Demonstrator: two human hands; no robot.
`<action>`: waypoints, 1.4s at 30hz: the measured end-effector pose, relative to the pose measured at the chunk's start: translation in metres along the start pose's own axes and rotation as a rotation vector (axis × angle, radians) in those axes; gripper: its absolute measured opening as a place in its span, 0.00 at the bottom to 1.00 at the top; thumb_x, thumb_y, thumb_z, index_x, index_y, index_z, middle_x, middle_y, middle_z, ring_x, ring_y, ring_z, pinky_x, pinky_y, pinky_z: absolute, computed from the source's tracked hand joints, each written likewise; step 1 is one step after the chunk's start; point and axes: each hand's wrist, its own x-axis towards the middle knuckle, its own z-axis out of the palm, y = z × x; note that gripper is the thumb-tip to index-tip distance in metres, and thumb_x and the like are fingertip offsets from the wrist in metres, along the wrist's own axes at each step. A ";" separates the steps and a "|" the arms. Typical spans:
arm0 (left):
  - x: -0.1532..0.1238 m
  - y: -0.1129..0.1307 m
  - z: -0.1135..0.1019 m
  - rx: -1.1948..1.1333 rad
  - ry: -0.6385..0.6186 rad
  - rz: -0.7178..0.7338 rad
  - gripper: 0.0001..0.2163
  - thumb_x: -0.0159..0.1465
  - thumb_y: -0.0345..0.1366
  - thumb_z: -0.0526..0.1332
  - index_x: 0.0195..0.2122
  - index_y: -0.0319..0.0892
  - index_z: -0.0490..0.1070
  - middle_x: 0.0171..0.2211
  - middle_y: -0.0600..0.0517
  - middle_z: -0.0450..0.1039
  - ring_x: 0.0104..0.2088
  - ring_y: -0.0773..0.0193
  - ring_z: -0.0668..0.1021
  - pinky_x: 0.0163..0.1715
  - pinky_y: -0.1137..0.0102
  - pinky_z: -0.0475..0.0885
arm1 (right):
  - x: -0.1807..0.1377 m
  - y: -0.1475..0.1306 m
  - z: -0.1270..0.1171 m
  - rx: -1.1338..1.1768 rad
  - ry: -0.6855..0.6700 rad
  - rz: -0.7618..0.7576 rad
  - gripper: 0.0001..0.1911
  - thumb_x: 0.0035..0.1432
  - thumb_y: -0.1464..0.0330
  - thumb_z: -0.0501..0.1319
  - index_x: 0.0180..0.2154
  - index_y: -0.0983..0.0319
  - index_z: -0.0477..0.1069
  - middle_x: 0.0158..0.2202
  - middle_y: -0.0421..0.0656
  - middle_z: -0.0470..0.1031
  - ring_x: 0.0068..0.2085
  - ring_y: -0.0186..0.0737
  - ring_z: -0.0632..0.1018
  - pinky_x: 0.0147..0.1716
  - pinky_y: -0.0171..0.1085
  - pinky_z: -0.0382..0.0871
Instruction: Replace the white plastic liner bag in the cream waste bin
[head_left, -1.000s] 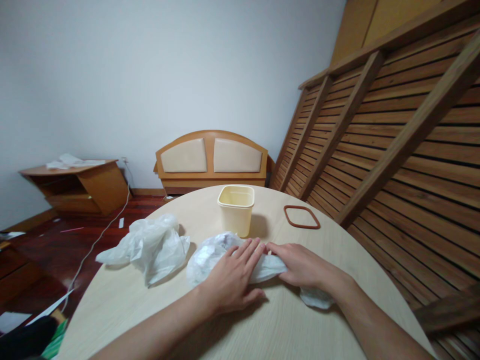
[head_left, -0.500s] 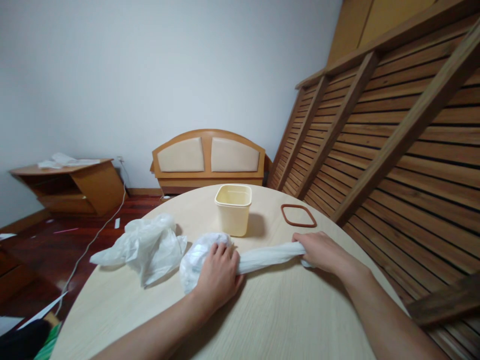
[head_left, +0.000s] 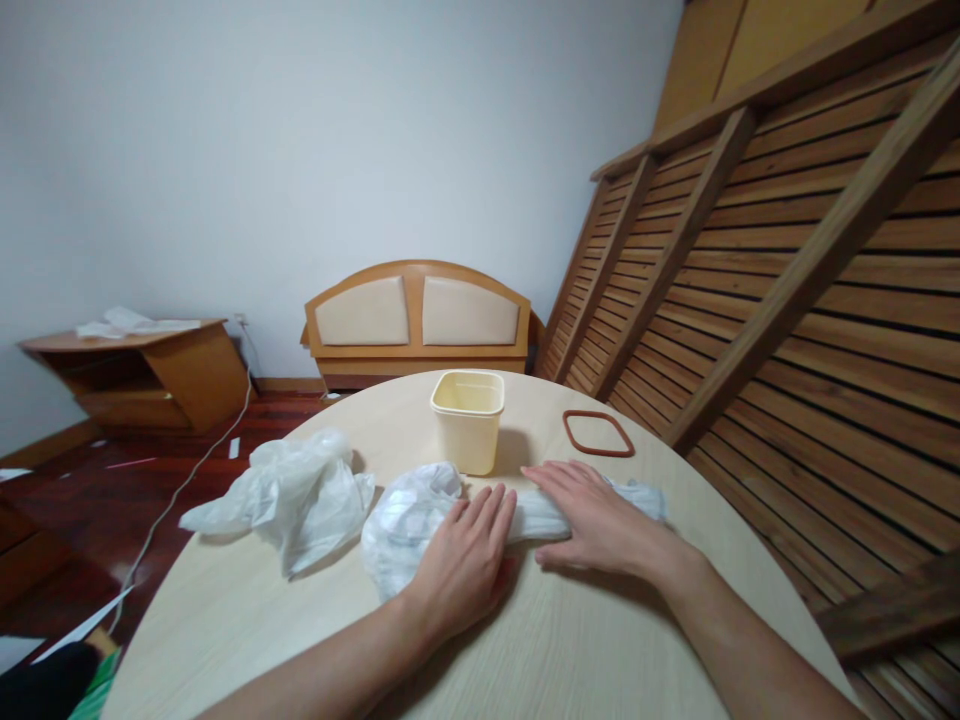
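Note:
A white plastic bag [head_left: 401, 515] lies on the table, bunched into a round lump at its left end and drawn out into a long flattened tail. My left hand [head_left: 466, 560] rests with fingers stretched out across the bag, just right of the lump. Over the tail, my right hand [head_left: 600, 515] lies flat, fingers extended and thumb apart. The tail's loose end pokes out beyond its knuckles. What is inside the lump, if anything, cannot be made out. Behind the hands stands a pale yellow square plastic container [head_left: 466, 440], upright and without a lid.
A second crumpled white plastic bag [head_left: 304, 500] sits on the left of the round table [head_left: 592, 650]. On the right lies a brown rounded-square ring [head_left: 600, 453]. A slatted wooden panel [head_left: 750, 310] leans along the right side. Beyond are a headboard [head_left: 416, 350] and a low cabinet [head_left: 172, 370].
My right hand has let go of the tail's end, moved left and spread flat on the tail. My left hand has shifted slightly right. The tail's end now lies loose.

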 end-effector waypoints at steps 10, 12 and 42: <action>-0.002 0.000 -0.001 0.007 -0.071 -0.115 0.27 0.70 0.46 0.53 0.65 0.36 0.60 0.49 0.40 0.75 0.49 0.47 0.76 0.50 0.53 0.69 | 0.014 -0.009 0.016 -0.031 -0.091 -0.041 0.07 0.62 0.73 0.61 0.42 0.62 0.74 0.44 0.48 0.75 0.47 0.48 0.75 0.48 0.44 0.69; -0.002 0.000 -0.003 0.003 -0.062 -0.145 0.26 0.69 0.50 0.54 0.62 0.38 0.63 0.48 0.40 0.75 0.49 0.45 0.75 0.50 0.52 0.69 | 0.015 -0.009 0.014 -0.050 -0.085 -0.060 0.06 0.62 0.75 0.60 0.40 0.62 0.73 0.43 0.47 0.76 0.46 0.47 0.75 0.47 0.43 0.69; 0.015 -0.056 -0.074 -0.690 -0.218 -0.092 0.29 0.58 0.35 0.65 0.61 0.42 0.62 0.56 0.43 0.73 0.52 0.51 0.76 0.53 0.58 0.70 | 0.006 -0.008 -0.017 0.141 0.180 -0.101 0.13 0.60 0.73 0.58 0.47 0.60 0.69 0.39 0.45 0.81 0.37 0.42 0.81 0.37 0.37 0.69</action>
